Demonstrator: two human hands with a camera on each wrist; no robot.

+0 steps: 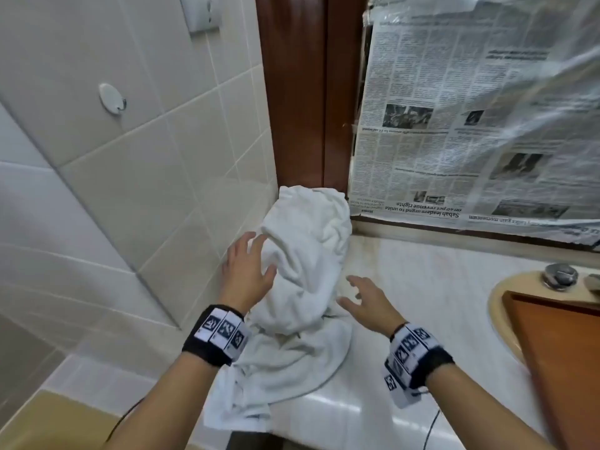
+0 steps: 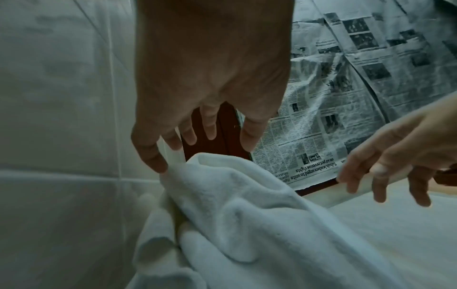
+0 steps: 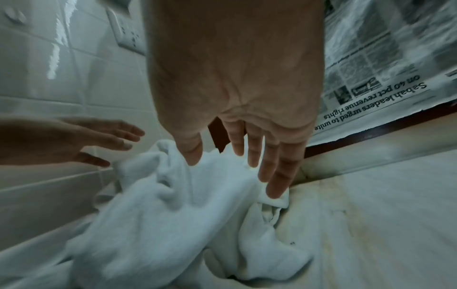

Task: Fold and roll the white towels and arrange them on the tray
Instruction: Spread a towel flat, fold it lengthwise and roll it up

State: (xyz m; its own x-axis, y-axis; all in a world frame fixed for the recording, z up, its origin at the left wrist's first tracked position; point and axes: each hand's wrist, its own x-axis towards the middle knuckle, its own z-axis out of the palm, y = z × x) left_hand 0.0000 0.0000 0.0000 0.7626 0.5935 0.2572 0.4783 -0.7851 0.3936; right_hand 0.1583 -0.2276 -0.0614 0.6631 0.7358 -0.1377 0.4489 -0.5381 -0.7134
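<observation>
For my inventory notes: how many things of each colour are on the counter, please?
White: 1, the towel heap; separate towels cannot be told
Orange-brown: 1, the tray
Silver: 1, the tap knob
Total: 3

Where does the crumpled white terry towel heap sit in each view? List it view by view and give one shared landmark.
Head: crumpled white terry towel heap at centre, on the pale counter, between both hands.
Left wrist: lower centre, below the left hand's fingertips.
Right wrist: lower left to centre, under the right hand's fingers.
Shared landmark: upside-down newspaper headline "Sabah leaders urged to unite", right of the heap.
</observation>
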